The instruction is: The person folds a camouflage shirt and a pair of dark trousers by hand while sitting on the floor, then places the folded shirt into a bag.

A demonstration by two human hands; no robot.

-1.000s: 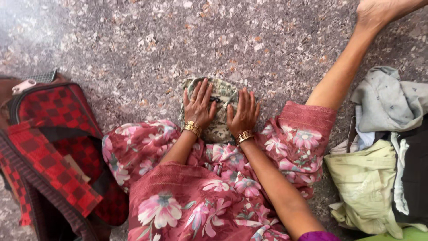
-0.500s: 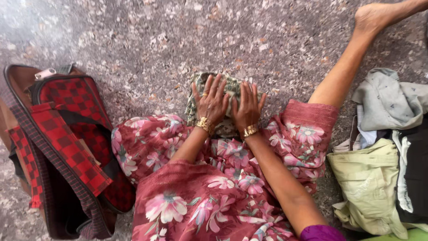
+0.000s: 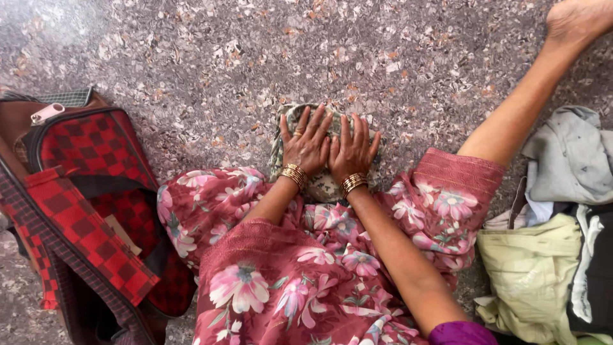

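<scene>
Single head view, looking steeply down from close above at lap, both hands and speckled floor (image 3: 191,57); bag (image 3: 83,191) left, clothes pile (image 3: 543,268) right

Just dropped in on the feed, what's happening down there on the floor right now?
A person sits on a speckled stone floor with both palms flat on a small folded camouflage-patterned cloth. The left hand and right hand lie side by side on it, fingers spread. An open red checked bag lies to the person's left, and a pile of clothes to the right.
</scene>
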